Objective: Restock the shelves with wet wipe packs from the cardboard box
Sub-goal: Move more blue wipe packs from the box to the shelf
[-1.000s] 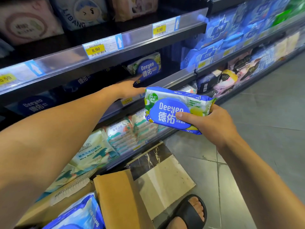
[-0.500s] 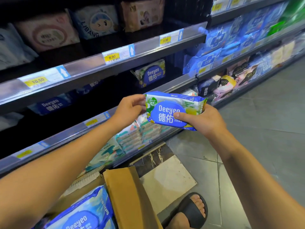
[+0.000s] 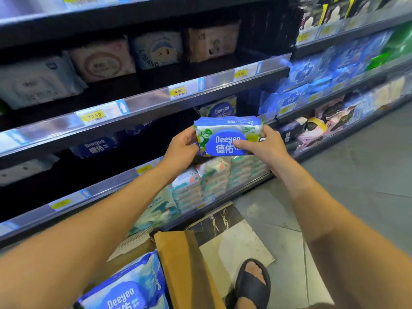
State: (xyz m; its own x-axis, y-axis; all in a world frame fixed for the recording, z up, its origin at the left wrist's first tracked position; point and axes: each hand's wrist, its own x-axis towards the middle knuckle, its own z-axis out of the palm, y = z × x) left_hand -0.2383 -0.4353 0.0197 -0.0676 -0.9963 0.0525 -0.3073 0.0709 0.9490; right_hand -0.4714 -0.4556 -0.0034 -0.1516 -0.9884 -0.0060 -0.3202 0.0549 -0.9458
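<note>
A blue and white Deeyeo wet wipe pack [image 3: 225,139] is held upright in front of the middle shelf [image 3: 156,101]. My left hand [image 3: 181,150] grips its left end and my right hand [image 3: 266,146] grips its right end, thumb across the front. Just behind it, one matching Deeyeo pack [image 3: 219,108] stands on the shelf below the 8.90 tag. Another darker Deeyeo pack [image 3: 94,146] lies further left in the same bay. The cardboard box [image 3: 182,264] is at the bottom, flap up, with a blue Deeyeo pack [image 3: 129,291] inside.
Baby wipe packs [image 3: 211,177] fill the lowest shelf under my hands. Blue packs [image 3: 312,72] crowd the bays to the right. Pale packs [image 3: 102,61] sit on the upper shelf. A foot in a black sandal [image 3: 252,282] stands on the grey tiled floor beside the box.
My left hand came back from the shelf and took the pack's left end. Both hands have raised the pack toward the middle shelf as the view tilted up.
</note>
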